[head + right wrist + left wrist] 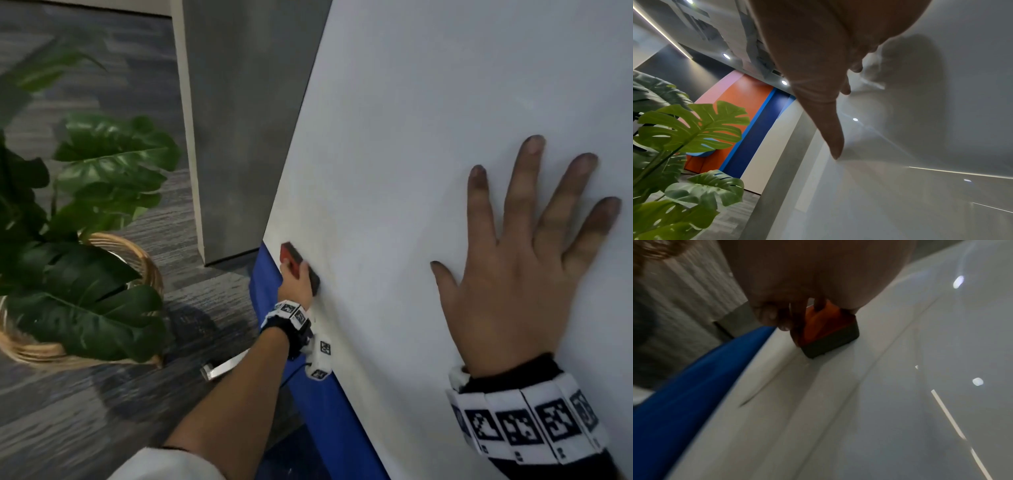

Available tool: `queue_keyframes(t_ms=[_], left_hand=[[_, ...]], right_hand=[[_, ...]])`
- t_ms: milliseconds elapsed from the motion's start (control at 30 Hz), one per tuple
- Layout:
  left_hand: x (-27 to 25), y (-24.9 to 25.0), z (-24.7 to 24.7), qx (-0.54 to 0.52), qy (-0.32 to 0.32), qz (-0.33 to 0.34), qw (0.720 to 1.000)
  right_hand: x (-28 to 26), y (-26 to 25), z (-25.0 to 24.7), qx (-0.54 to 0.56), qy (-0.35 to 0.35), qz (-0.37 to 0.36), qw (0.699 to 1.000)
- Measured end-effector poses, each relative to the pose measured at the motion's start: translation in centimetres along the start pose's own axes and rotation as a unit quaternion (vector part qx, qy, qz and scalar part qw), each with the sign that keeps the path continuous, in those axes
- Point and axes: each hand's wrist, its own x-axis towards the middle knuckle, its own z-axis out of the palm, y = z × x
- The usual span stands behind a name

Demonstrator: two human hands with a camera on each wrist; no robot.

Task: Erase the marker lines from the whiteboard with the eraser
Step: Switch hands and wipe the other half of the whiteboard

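Note:
The whiteboard (428,120) fills the right of the head view, white and glossy. My left hand (296,279) grips the eraser (291,255), red-backed with a dark felt face, and holds the felt flat against the board near its lower left edge. In the left wrist view the eraser (828,334) sits on the whiteboard (879,402) under my left hand (795,309); a short dark marker line (750,398) lies nearer the camera. My right hand (520,260) lies flat on the board, fingers spread. In the right wrist view my right hand (824,91) touches the whiteboard (920,129).
A blue wall strip (329,411) runs below the board's edge. A large-leaved plant (85,212) in a wicker basket (137,253) stands on the carpet at left. A grey pillar (239,120) rises behind the board's left edge.

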Motion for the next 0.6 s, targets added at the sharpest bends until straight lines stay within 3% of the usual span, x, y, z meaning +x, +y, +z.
queue_keyframes(t_ms=[100, 200, 300, 367, 433, 533, 600], left_hand=[[-1.1, -4.2, 0.9, 0.039, -0.041, -0.057, 0.997], [-0.9, -0.3, 0.8, 0.084, -0.011, -0.046, 0.995], [-1.5, 8.9, -0.9, 0.06, 0.052, 0.112, 0.99], [-2.7, 14.9, -1.5, 0.025, 0.071, 0.248, 0.966], [-4.5, 18.2, -1.5, -0.014, 0.062, 0.335, 0.94], [-5.4, 15.3, -0.7, -0.05, 0.038, 0.35, 0.935], [-5.0, 9.2, 0.3, -0.068, 0.03, 0.273, 0.959]], right_hand=[[-0.1, 0.0, 0.0, -0.001, 0.002, -0.001, 1.0], [-0.1, 0.0, 0.1, -0.004, 0.003, -0.007, 1.0], [-0.1, -0.1, 0.0, -0.008, 0.001, -0.003, 1.0], [-0.1, -0.3, 0.0, -0.007, 0.001, 0.003, 1.0], [-0.2, -0.5, 0.0, -0.007, 0.003, 0.002, 1.0], [-0.3, -0.5, 0.2, -0.015, 0.005, -0.007, 1.0], [-0.4, -0.3, 0.3, -0.016, 0.006, -0.01, 1.0]])
